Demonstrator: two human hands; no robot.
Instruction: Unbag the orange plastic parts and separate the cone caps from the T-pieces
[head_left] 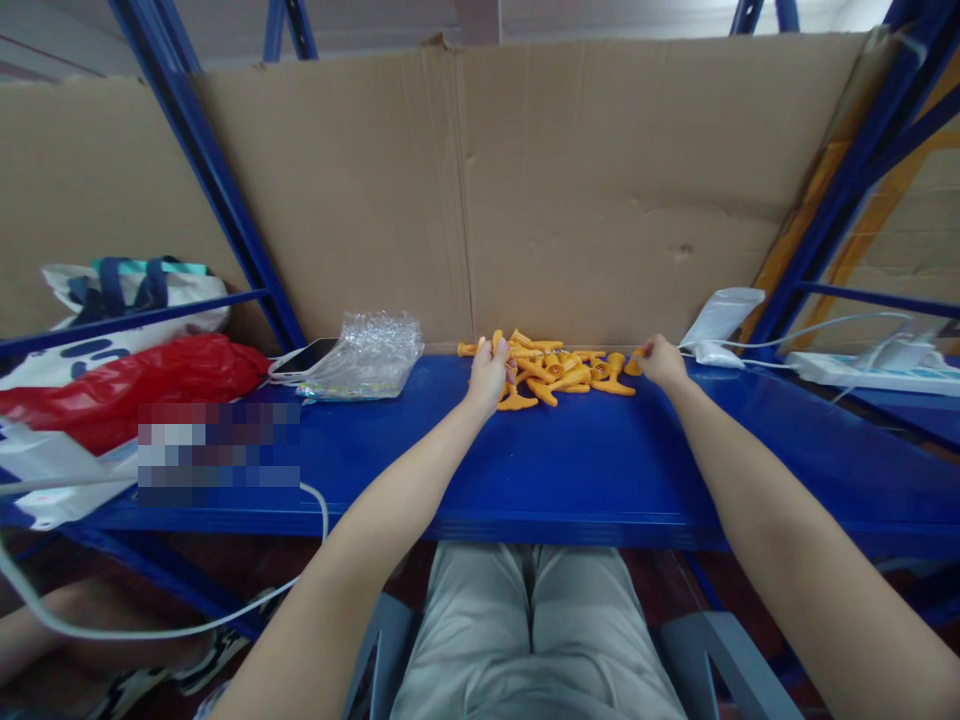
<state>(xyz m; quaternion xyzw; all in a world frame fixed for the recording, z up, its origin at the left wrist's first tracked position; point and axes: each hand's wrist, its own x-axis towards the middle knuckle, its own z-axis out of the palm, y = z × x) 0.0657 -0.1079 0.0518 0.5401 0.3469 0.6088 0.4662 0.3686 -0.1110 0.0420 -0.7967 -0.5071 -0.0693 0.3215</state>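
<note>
A pile of orange-yellow plastic pieces (555, 372), several with T-shaped handles and some with cup-like ends, lies on the blue shelf top (570, 460) against the cardboard. My left hand (491, 372) is at the pile's left end, its fingers closed round one of these orange pieces (497, 338). At the right end my right hand (661, 360) pinches another orange piece (636, 362), which shows only in part beside the fingertips. The exact kind of the pieces is too small to tell.
Left of the pile lie a clear plastic packet (379, 355) and a phone (311, 355). Farther left are a red bag (142, 385) and a looping white cable (150, 632). On the right sit a white pouch (724, 320) and a power strip (862, 370). Blue posts (225, 180) frame the cardboard wall (600, 180).
</note>
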